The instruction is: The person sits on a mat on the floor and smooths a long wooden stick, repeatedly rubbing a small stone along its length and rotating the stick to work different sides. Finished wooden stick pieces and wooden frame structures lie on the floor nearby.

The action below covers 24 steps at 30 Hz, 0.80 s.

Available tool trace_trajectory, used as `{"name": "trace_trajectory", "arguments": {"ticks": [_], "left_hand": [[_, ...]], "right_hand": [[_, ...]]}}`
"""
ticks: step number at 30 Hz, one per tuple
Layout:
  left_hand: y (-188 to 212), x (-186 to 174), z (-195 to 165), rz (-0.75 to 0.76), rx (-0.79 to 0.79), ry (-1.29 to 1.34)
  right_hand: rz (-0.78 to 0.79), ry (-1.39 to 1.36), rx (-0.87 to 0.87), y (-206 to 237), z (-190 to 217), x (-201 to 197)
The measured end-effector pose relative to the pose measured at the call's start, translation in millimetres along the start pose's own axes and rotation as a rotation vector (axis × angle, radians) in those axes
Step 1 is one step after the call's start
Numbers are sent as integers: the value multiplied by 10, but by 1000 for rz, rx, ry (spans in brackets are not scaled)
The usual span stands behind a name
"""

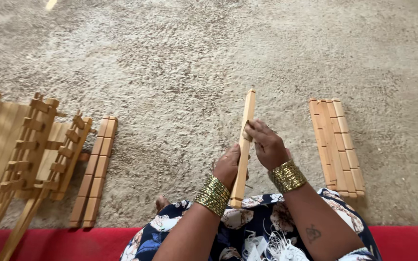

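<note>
A long, notched wooden slat (246, 123) stands tilted in front of me, its far end pointing away over the carpet. My left hand (228, 166) grips its lower part, close to my lap. My right hand (266, 143) pinches the slat's right edge about halfway up. Both wrists wear wide gold bangles. My lap, in dark floral cloth (247, 227), lies just below the slat's near end.
A row of similar notched slats (335, 145) lies on the beige carpet (185, 63) to the right. Two more slats (95, 169) lie at left beside stacked folding wooden frames (22, 145). A red mat edge (54, 241) runs along the bottom.
</note>
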<state>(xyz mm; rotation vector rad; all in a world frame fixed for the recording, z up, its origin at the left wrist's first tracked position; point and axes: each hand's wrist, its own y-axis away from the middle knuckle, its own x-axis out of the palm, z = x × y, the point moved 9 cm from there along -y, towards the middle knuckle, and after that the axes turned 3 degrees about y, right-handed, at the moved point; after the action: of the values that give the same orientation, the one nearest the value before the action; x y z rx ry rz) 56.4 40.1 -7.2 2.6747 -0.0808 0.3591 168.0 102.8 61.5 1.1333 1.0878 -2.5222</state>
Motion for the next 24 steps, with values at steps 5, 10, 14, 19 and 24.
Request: {"name": "trace_trajectory", "arguments": {"ticks": [5,10,14,19,24], "left_hand": [[-123,-185,-3,-16,-40,398],[-302,-700,-30,-176,69,547],[-326,-742,11,-209,-1,532],[-264,-522,58,-150,-78,574],[-202,-420,-7,-136,61,283]], "right_hand": [[78,-21,-171,124,371,172],[192,-467,0,189,356,350],[291,-705,678,321,-249,490],[349,-580,889,336,-370,351],[344,-149,785,235,-179,158]]}}
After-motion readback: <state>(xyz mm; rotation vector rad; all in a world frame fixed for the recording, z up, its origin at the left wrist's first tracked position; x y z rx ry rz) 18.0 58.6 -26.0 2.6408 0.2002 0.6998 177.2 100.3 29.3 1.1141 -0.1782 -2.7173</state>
